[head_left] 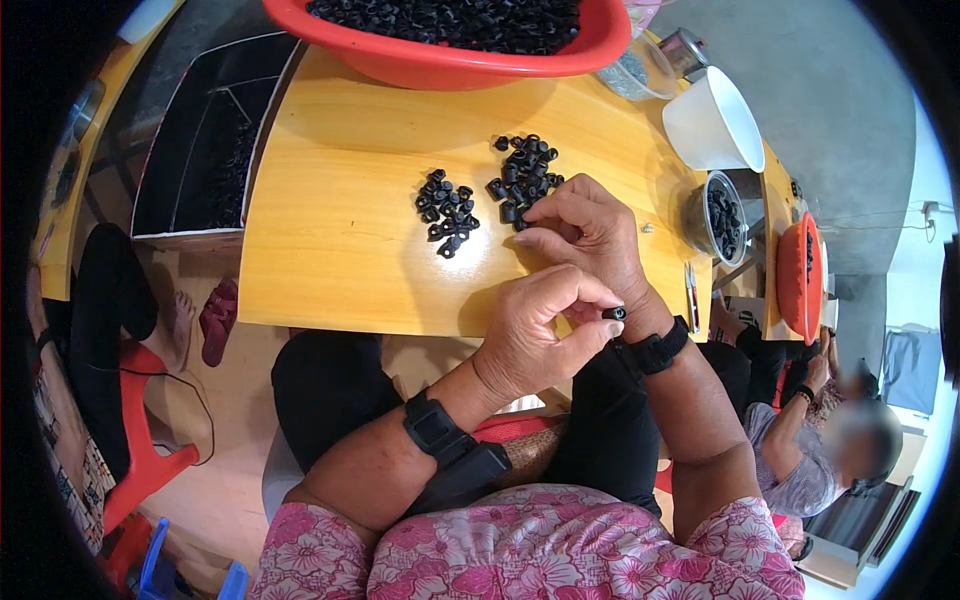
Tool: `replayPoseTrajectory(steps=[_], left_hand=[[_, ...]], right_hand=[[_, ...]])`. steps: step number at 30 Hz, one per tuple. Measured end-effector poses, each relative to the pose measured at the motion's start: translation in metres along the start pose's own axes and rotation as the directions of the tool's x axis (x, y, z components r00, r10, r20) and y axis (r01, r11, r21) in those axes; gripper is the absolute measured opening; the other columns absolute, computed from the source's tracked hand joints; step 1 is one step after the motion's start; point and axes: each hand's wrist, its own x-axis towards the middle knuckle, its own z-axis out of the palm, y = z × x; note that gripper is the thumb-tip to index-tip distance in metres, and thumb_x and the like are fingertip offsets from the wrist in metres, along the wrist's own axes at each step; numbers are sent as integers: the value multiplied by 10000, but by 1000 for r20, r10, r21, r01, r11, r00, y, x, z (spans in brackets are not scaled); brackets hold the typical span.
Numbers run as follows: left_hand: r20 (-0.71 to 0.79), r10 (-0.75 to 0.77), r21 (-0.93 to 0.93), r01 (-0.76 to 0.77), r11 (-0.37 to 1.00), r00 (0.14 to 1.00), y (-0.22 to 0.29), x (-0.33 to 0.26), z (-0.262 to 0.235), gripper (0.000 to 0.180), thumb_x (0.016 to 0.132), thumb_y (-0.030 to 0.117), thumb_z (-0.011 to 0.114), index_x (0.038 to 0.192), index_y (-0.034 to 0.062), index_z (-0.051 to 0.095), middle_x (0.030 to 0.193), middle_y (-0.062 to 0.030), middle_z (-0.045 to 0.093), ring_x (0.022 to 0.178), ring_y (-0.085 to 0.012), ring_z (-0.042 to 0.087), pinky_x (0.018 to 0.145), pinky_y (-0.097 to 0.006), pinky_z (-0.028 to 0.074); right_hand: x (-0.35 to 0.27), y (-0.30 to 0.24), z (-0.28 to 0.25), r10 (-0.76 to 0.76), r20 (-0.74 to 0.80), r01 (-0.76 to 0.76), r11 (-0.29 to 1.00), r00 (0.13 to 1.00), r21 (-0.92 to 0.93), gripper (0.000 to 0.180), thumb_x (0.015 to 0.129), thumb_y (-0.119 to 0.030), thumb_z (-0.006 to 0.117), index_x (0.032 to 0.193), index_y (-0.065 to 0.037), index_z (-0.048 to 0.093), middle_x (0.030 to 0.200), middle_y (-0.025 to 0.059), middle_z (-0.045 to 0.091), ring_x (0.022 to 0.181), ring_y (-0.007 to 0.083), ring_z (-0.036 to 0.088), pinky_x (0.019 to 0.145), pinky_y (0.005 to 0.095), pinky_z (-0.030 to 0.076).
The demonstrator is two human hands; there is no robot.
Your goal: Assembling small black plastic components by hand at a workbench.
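Observation:
My left hand [545,325] is closed in a pinch, thumb and forefinger gripping a small black ring-shaped part [614,314] in front of my right wrist. Farther forward, my right hand [590,228] reaches to the near edge of a pile of black cylindrical parts [522,170]. Its thumb and forefinger come together around one small black part [521,225] there; the other fingers curl behind. Left of that pile lies a second group of smaller black parts [447,210], some with a loop shape, touched by neither hand.
A red basin [430,65] heaped with black parts stands at the table's far edge. To the right are a white bucket [712,122], a clear tub [716,225] of black parts, and small scissors or snips [691,296]. A black-lined box [210,140] sits left; people sit nearby.

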Motion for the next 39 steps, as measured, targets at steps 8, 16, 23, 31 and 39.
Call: replayPoseTrajectory(steps=[8, 16, 23, 31, 39], left_hand=[[-1, 1, -3, -1, 1000, 1000, 0, 0, -2, 177, 757, -35, 706, 916, 10, 642, 850, -64, 660, 750, -122, 640, 689, -251, 519], [-14, -60, -65, 59, 996, 998, -4, -2, 1, 174, 789, -41, 690, 946, 9, 632, 866, -45, 644, 798, -103, 627, 727, -246, 514], [-137, -59, -65, 50, 997, 989, -13, 3, 7, 150, 807, -24, 682, 930, 11, 603, 843, -42, 648, 752, -82, 623, 700, -222, 516], [-69, -177, -160, 164, 973, 982, -13, 7, 6, 149, 851, -40, 631, 997, -20, 608, 919, -65, 641, 826, -95, 621, 753, -233, 517], [-57, -169, -136, 160, 978, 984, -12, 8, 6, 146, 862, -44, 620, 1005, -14, 610, 941, -64, 628, 850, -99, 616, 777, -233, 512]], right_hand=[[2, -3, 1, 27, 4, -27, 996, 1000, -86, 157, 716, -19, 704, 869, -52, 694, 797, 77, 565, 682, 201, 594, 608, 291, 480], [0, 3, 1, -170, -22, 164, 971, 985, -173, 192, 726, -5, 696, 907, -65, 675, 824, 80, 580, 698, 215, 612, 636, 300, 496], [-25, 6, -25, 245, -113, -165, 868, 963, 469, 152, 790, 68, 654, 930, 11, 634, 916, 65, 675, 801, 124, 646, 718, 257, 532], [-58, 3, -51, 383, -122, -207, 709, 916, 674, 167, 814, 91, 609, 942, 12, 682, 900, 94, 695, 687, 137, 637, 652, 269, 531], [-70, -12, -54, 322, -74, -231, 804, 944, 548, 214, 818, 93, 592, 1001, 38, 687, 930, 78, 640, 738, 121, 606, 684, 245, 494]])
